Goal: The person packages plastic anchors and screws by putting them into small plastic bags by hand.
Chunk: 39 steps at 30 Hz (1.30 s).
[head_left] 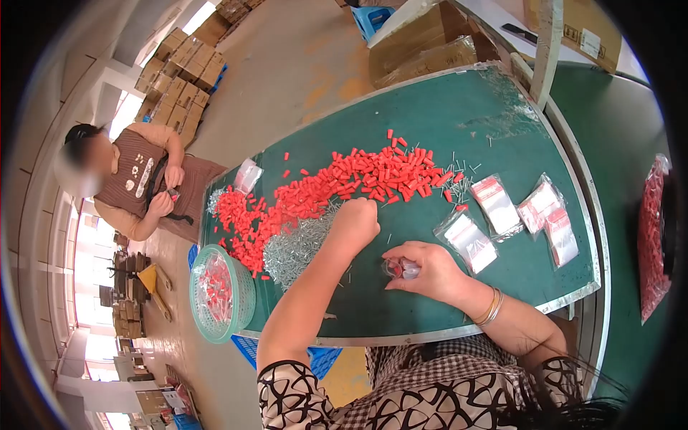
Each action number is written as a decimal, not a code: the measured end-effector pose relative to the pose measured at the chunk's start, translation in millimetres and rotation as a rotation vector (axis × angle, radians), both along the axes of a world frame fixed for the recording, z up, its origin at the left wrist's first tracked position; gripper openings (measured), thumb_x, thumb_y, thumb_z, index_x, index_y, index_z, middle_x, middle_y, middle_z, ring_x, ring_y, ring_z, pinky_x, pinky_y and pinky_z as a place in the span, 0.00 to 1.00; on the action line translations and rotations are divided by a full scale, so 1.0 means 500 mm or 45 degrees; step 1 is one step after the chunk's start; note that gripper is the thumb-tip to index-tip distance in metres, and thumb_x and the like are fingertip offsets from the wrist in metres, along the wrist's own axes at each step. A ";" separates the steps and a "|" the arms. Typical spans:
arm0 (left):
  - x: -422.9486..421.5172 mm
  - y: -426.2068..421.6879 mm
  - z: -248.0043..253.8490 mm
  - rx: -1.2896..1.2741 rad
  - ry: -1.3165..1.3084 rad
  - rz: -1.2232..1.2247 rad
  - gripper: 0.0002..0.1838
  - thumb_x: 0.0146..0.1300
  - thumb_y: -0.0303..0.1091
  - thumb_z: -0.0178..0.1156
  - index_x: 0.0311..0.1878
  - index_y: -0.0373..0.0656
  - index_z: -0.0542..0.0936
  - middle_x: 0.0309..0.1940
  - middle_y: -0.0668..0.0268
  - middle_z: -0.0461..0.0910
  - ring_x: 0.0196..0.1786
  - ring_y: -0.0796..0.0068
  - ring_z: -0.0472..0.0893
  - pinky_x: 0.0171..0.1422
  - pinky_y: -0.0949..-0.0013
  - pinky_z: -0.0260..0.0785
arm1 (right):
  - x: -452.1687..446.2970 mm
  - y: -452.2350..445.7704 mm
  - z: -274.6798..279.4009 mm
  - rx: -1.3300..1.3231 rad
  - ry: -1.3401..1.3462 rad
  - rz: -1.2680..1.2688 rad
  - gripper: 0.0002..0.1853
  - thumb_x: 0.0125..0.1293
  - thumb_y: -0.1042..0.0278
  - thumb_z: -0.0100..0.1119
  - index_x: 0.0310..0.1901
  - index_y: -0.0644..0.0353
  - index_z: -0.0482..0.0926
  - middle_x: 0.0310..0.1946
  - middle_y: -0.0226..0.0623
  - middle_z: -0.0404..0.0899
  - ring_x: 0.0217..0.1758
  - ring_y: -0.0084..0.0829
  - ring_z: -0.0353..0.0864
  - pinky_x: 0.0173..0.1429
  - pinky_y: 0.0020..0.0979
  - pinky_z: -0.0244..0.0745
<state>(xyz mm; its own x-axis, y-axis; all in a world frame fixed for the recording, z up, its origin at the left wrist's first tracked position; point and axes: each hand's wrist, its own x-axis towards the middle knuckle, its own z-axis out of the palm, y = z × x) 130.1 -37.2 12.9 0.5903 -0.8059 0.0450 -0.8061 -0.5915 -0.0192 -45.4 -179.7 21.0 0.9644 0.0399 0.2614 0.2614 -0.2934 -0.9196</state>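
Note:
My left hand [356, 223] is closed, fingers curled down, at the near edge of a long heap of small red plastic plugs [322, 183]. What its fingertips pinch, if anything, is hidden. Beside it, under my forearm, lies a pile of thin silver screws or nails [290, 251]. My right hand [433, 271] is closed around a small clear plastic bag [410, 270], with something red showing inside. The bag is held just above or on the green tabletop [373, 304]; I cannot tell which.
Several flat bags with white and red labels [494, 204] lie at right. A green basket [251, 294] of filled bags stands at the left edge. Across the table's left end, a person [143, 179] handles something small. A large bag of red pieces [653, 240] lies far right.

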 end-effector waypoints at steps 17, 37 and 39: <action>-0.006 -0.035 -0.031 -0.403 0.069 0.085 0.04 0.52 0.26 0.61 0.31 0.37 0.78 0.30 0.55 0.78 0.35 0.52 0.80 0.42 0.55 0.73 | 0.006 -0.004 -0.015 -0.022 -0.011 0.015 0.25 0.49 0.61 0.76 0.50 0.54 0.80 0.35 0.35 0.81 0.40 0.40 0.82 0.45 0.36 0.77; -0.180 0.022 0.102 -0.975 0.824 0.126 0.07 0.54 0.19 0.63 0.37 0.37 0.80 0.30 0.71 0.75 0.30 0.85 0.72 0.36 0.80 0.66 | 0.014 -0.005 -0.026 0.450 0.248 -0.164 0.27 0.48 0.65 0.78 0.51 0.59 0.80 0.43 0.37 0.83 0.47 0.32 0.82 0.53 0.32 0.77; -0.188 0.024 0.109 -0.943 0.838 0.160 0.09 0.53 0.19 0.65 0.38 0.37 0.80 0.35 0.67 0.75 0.32 0.82 0.74 0.38 0.78 0.67 | 0.015 -0.007 -0.022 0.376 0.250 -0.177 0.27 0.47 0.65 0.78 0.51 0.59 0.80 0.43 0.38 0.83 0.47 0.32 0.82 0.53 0.32 0.77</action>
